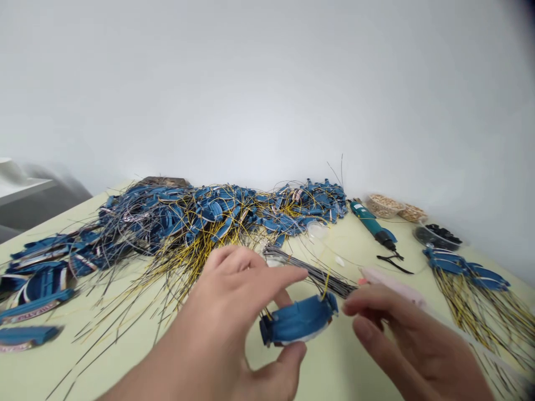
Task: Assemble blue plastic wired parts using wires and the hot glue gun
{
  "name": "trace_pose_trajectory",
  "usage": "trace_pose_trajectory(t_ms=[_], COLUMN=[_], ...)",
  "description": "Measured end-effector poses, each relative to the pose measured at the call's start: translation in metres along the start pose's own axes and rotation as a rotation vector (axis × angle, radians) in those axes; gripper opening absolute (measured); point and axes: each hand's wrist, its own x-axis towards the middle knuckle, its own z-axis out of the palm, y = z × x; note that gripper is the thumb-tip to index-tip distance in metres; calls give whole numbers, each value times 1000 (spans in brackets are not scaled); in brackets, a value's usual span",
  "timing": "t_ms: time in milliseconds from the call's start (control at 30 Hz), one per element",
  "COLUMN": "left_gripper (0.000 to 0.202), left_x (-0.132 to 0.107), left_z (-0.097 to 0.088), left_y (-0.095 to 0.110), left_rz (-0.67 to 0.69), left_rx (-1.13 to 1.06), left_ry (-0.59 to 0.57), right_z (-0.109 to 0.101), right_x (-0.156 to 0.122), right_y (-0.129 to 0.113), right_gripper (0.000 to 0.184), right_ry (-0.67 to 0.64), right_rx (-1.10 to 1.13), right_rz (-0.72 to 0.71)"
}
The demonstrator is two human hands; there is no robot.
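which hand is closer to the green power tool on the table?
Right. The right hand sits below the green power tool, on the same side of the table, fingertips toward the blue piece. The left hand grips that blue piece, further left of the tool.

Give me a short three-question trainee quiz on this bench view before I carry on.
1. True or false: the left hand holds a curved blue piece between thumb and fingers.
2. Which lies on the table nearest the small bowls? A) the teal power tool B) a hammer C) a tape roll
3. Fill in: the right hand touches a bundle of ____ wires running from the blue piece.

Key: 1 true; 2 A; 3 grey.
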Motion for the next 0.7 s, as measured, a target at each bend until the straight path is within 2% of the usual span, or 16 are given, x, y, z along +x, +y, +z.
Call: trace_pose_trajectory(t_ms=[100,167,233,367,500,600,700], left_gripper=[45,43,42,41,39,39,40], left_x=[1,-1,-3,-5,-4,-6,-11], left_z=[4,6,8,11,10,9,12], left_y=[4,5,6,4,4,6,11], left_rz=[99,105,128,198,205,260,249], left_rx=[130,188,224,270,361,422,446], left_ry=[27,26,29,82,43,53,77], right_z=[10,15,17,18,17,17,16], right_x=[-8,-12,-14,-12,-8,-9,-13], right_y=[3,5,6,4,1,-2,-1], right_gripper=[13,19,24,17,14,13,15], right_ry=[-143,-171,-160,-131,-69,-28,-90], right_rx=[205,318,365,351,334,347,352], right_rz=[112,157,167,181,161,186,207])
